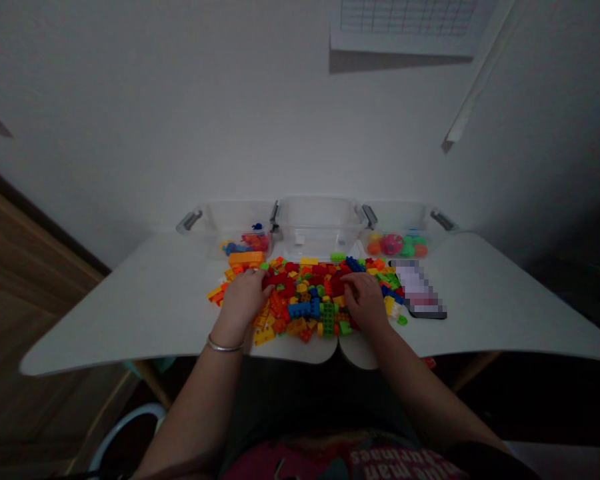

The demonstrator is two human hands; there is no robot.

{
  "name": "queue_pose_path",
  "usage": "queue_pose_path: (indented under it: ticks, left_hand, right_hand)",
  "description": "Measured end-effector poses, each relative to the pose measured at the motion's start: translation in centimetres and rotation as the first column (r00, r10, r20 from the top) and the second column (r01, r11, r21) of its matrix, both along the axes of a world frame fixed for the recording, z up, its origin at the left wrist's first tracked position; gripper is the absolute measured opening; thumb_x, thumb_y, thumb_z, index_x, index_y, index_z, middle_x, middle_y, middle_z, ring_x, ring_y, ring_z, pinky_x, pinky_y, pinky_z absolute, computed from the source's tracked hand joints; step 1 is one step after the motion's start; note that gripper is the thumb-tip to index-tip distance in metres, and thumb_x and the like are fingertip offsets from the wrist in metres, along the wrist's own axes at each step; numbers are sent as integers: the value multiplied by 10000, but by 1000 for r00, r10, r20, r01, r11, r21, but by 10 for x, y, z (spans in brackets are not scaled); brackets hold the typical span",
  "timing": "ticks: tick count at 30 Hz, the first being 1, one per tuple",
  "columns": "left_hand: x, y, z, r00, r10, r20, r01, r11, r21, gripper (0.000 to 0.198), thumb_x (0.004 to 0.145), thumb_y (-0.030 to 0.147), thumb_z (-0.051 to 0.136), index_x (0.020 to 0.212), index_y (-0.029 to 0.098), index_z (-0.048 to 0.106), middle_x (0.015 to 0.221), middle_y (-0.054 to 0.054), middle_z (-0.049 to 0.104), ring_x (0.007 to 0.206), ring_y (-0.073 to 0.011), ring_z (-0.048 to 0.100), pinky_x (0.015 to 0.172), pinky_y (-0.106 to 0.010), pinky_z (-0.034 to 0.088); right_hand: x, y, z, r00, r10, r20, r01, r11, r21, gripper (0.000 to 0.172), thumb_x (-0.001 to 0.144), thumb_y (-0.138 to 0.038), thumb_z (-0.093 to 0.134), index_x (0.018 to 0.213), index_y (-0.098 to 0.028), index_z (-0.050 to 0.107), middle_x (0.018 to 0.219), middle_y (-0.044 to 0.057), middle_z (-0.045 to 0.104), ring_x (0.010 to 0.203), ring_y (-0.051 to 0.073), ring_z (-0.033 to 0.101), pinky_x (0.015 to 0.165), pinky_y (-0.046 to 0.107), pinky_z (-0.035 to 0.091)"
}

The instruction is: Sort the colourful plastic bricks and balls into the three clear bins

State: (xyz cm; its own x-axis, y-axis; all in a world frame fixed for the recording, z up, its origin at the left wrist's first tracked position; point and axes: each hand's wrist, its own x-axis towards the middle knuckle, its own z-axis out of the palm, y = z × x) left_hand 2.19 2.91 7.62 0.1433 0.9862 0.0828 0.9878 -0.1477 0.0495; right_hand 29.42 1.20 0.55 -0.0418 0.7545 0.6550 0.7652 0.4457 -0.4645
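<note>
A heap of colourful plastic building blocks [300, 328] is spread over the middle of the white table. My left hand [243, 297] rests on the heap's left side, thumb and fingers apart, close to some red blocks [283, 285]. A silver bangle circles that wrist. On the right side of the heap, my right hand [366, 300] has its fingers bent in around a dark red block [338, 283]; its grip is partly hidden. Between my hands lie a blue block [304, 309] and a green block [328, 319].
Behind the heap stand three clear plastic bins: a left bin [237, 217] holding blue and red pieces, a middle bin [320, 217], and a right bin [397, 217] with round coloured pieces. A phone [420, 290] lies right of the heap. The table [130, 300] meets the wall.
</note>
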Motion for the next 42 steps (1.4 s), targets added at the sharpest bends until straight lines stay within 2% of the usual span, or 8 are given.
queue_pose_path:
  ticks: [13, 21, 29, 31, 35, 37, 39, 42]
  left_hand:
    - [-12, 4, -9, 985, -18, 171, 5, 997, 79, 172, 882, 253, 559, 980, 185, 684, 1019, -106, 695, 920, -254, 658, 807, -360, 507]
    - [-22, 15, -17, 851, -126, 510, -13, 965, 260, 180, 783, 180, 615, 948, 192, 684, 996, -89, 689, 972, -251, 646, 918, -416, 521]
    - [-15, 19, -14, 437, -260, 861, -183, 911, 369, 374, 720, 234, 673, 1089, 197, 630, 1049, -58, 674, 914, -182, 650, 883, -365, 548]
    - [-12, 23, -12, 247, -263, 933, -241, 916, 322, 340, 692, 257, 709, 1019, 194, 644, 982, -39, 676, 862, -159, 646, 854, -331, 551]
    - [-9, 35, 0, -261, -207, 943, -265, 955, 136, 296, 651, 305, 783, 872, 200, 616, 811, 22, 657, 741, -101, 635, 803, -270, 556]
    - [-9, 40, 11, -424, -171, 889, -246, 967, 69, 310, 638, 301, 815, 828, 205, 589, 753, 46, 641, 712, -82, 633, 795, -243, 559]
    - [-11, 44, 22, -476, -133, 870, -231, 973, 22, 313, 657, 318, 825, 803, 208, 571, 711, 57, 624, 676, -69, 624, 772, -221, 564]
    - [-13, 49, 36, -430, -92, 898, -241, 971, -16, 293, 748, 396, 769, 789, 205, 550, 683, 51, 608, 612, -61, 601, 696, -201, 564]
  right_hand:
    - [0, 0, 0, 1000, 3, 2, -3, 1000, 15, 190, 887, -177, 472, 945, -207, 650, 964, 91, 692, 973, 256, 604, 914, 439, 459]
    - [1, 1, -1, 1000, 3, 8, -4, 1000, 22, 185, 886, -168, 475, 941, -203, 649, 964, 92, 694, 974, 256, 606, 919, 436, 459]
    - [1, 1, -1, 1000, -1, 9, 1, 1000, 26, 190, 883, -167, 474, 939, -213, 650, 963, 87, 697, 964, 253, 604, 911, 435, 462]
    - [0, 0, -1, 1000, -1, 6, 1, 1000, 23, 192, 879, -165, 476, 940, -216, 651, 964, 84, 697, 967, 253, 604, 914, 435, 460]
    - [0, 1, 0, 1000, 2, 5, -2, 1000, 17, 193, 885, -173, 473, 944, -210, 653, 969, 89, 695, 978, 254, 602, 925, 436, 456]
    - [1, 1, 0, 1000, 0, 4, 0, 1000, 17, 194, 886, -178, 472, 941, -205, 655, 968, 94, 694, 977, 256, 602, 924, 438, 456]
    - [1, 1, 0, 1000, 0, 2, 0, 1000, 13, 196, 885, -180, 471, 942, -203, 658, 968, 95, 693, 974, 257, 603, 920, 439, 457]
    - [1, 0, 1, 1000, 4, 2, -4, 1000, 4, 201, 883, -176, 472, 949, -204, 660, 965, 92, 691, 973, 255, 602, 920, 434, 457]
